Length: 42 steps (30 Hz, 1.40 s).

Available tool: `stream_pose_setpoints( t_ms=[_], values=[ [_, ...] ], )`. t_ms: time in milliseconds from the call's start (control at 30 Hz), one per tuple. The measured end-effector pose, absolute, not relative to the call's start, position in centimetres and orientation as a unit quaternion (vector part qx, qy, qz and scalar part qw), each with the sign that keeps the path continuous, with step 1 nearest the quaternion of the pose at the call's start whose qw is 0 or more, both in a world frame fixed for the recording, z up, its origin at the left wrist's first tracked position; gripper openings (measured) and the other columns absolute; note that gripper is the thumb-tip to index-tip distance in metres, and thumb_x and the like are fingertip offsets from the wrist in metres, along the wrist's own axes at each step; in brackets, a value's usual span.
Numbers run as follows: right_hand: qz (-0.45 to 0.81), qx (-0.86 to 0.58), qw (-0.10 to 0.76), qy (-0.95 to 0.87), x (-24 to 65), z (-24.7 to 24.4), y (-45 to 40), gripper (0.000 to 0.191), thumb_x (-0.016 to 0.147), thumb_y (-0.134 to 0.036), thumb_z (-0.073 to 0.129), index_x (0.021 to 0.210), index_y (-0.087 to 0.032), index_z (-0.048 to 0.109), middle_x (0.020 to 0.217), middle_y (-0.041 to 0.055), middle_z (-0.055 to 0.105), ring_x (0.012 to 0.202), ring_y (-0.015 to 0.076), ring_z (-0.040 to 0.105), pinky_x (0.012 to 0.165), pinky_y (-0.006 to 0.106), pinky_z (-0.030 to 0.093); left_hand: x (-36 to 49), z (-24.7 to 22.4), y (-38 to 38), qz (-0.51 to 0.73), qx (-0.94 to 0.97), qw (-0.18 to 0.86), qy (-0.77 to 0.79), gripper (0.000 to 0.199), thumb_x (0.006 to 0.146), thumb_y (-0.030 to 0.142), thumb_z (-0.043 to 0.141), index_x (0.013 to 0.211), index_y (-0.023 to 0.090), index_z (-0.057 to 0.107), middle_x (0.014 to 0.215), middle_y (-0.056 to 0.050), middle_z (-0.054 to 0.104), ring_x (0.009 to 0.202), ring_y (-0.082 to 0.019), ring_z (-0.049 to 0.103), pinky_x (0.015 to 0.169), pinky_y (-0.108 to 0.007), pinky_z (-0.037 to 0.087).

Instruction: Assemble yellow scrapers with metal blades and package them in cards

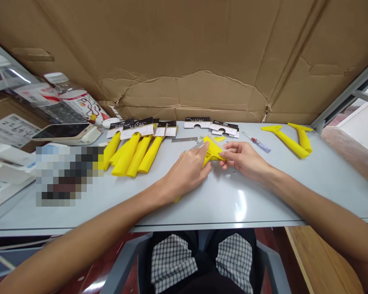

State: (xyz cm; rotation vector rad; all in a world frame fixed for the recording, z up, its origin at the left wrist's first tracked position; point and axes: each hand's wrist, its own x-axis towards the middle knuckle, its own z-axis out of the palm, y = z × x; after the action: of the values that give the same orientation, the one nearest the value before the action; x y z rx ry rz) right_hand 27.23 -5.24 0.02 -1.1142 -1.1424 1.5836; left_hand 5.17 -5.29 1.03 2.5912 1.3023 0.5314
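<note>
My left hand (188, 169) is wrapped round the handle of a yellow plastic scraper (213, 150), its wide head tilted up over the table. At the head's right side, the thumb and fingers of my right hand (241, 159) pinch its edge; whether they also hold a small part there I cannot tell. Just behind the scraper lie thin metal blades (184, 139) and a small yellow piece (219, 139). A screwdriver with a clear handle (260, 145) rests to the right of my right hand. A tiny screw (234, 172) lies below that hand.
Several yellow scrapers with header cards (131, 157) lie left. Loose cards (197, 122) lie at the back, and two yellow handles (290, 141) at the right. A phone (64, 132) and drink bottles (76, 98) stand far left. A cardboard sheet (184, 53) walls the back.
</note>
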Motion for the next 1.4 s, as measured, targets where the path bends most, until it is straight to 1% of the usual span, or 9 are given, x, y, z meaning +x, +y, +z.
stream_pose_setpoints(
  t_ms=[133,200,333,500,667,800,1000,1200,1400],
  values=[
    [0.624,-0.440,0.447,-0.466,27.13,0.45,-5.78,0.051,0.083,-0.026,0.089,0.124,-0.023,0.060,0.079,-0.0010,0.076,0.072,0.0200,0.078,0.075,0.036,0.062,5.06,1.18,-5.29,0.160,0.878,0.081,0.444,0.057,0.099,0.018,0.055,0.154,0.002,0.055,0.123,-0.026,0.079,0.103,-0.035,0.078,0.088,-0.047,0.060],
    [0.614,-0.436,0.450,-0.480,27.17,0.60,-5.94,0.053,0.085,-0.026,0.089,0.129,-0.024,0.060,0.076,-0.0035,0.074,0.073,0.0210,0.079,0.075,0.037,0.062,5.04,1.18,-5.36,0.165,0.877,0.076,0.445,0.056,0.099,0.018,0.055,0.153,0.003,0.056,0.122,-0.026,0.079,0.102,-0.034,0.078,0.087,-0.047,0.060],
    [0.604,-0.443,0.433,-0.502,27.35,0.55,-5.87,0.043,0.087,-0.028,0.088,0.125,-0.021,0.068,0.079,-0.0002,0.076,0.073,0.0212,0.079,0.078,0.038,0.063,5.03,1.17,-5.53,0.164,0.877,0.066,0.447,0.052,0.100,0.018,0.054,0.150,0.003,0.057,0.120,-0.025,0.079,0.100,-0.034,0.078,0.086,-0.045,0.060],
    [0.599,-0.455,0.417,-0.511,27.43,0.38,-5.80,0.038,0.093,-0.026,0.083,0.126,-0.020,0.067,0.082,0.0032,0.079,0.071,0.0205,0.078,0.077,0.038,0.062,5.10,1.44,-5.68,0.144,0.877,0.063,0.453,0.052,0.101,0.020,0.053,0.150,0.001,0.057,0.119,-0.027,0.080,0.098,-0.035,0.078,0.084,-0.046,0.060],
    [0.606,-0.446,0.419,-0.508,27.31,0.62,-5.94,0.039,0.092,-0.026,0.084,0.127,-0.020,0.065,0.082,0.0016,0.078,0.073,0.0207,0.080,0.076,0.036,0.062,4.95,1.59,-5.49,0.140,0.876,0.068,0.456,0.052,0.102,0.021,0.053,0.151,0.003,0.059,0.118,-0.026,0.081,0.096,-0.034,0.079,0.084,-0.045,0.059],
    [0.617,-0.436,0.420,-0.502,27.23,0.80,-5.90,0.041,0.092,-0.027,0.085,0.127,-0.019,0.065,0.085,0.0038,0.080,0.074,0.0210,0.080,0.078,0.037,0.063,4.74,1.48,-5.29,0.151,0.876,0.062,0.454,0.054,0.102,0.023,0.055,0.152,0.004,0.059,0.115,-0.024,0.082,0.093,-0.033,0.079,0.082,-0.043,0.059],
    [0.609,-0.433,0.428,-0.508,27.37,0.46,-5.78,0.043,0.089,-0.028,0.088,0.125,-0.022,0.067,0.080,-0.0009,0.076,0.075,0.0209,0.080,0.077,0.036,0.064,4.90,1.39,-5.36,0.153,0.875,0.069,0.454,0.058,0.102,0.022,0.052,0.156,0.002,0.056,0.119,-0.027,0.080,0.096,-0.035,0.078,0.083,-0.046,0.058],
    [0.602,-0.438,0.435,-0.506,27.37,0.11,-5.68,0.046,0.085,-0.029,0.092,0.123,-0.024,0.067,0.075,-0.0032,0.072,0.073,0.0207,0.078,0.070,0.036,0.063,4.94,1.26,-5.40,0.150,0.877,0.061,0.453,0.060,0.102,0.023,0.054,0.159,0.003,0.052,0.120,-0.025,0.080,0.097,-0.033,0.078,0.084,-0.045,0.059],
    [0.599,-0.443,0.437,-0.504,27.26,0.60,-5.77,0.046,0.083,-0.025,0.091,0.121,-0.022,0.065,0.076,-0.0019,0.073,0.071,0.0198,0.077,0.067,0.034,0.061,4.72,1.08,-5.34,0.193,0.873,0.078,0.441,0.057,0.101,0.023,0.056,0.157,0.008,0.055,0.125,-0.023,0.079,0.101,-0.032,0.077,0.087,-0.044,0.059]
  ],
)
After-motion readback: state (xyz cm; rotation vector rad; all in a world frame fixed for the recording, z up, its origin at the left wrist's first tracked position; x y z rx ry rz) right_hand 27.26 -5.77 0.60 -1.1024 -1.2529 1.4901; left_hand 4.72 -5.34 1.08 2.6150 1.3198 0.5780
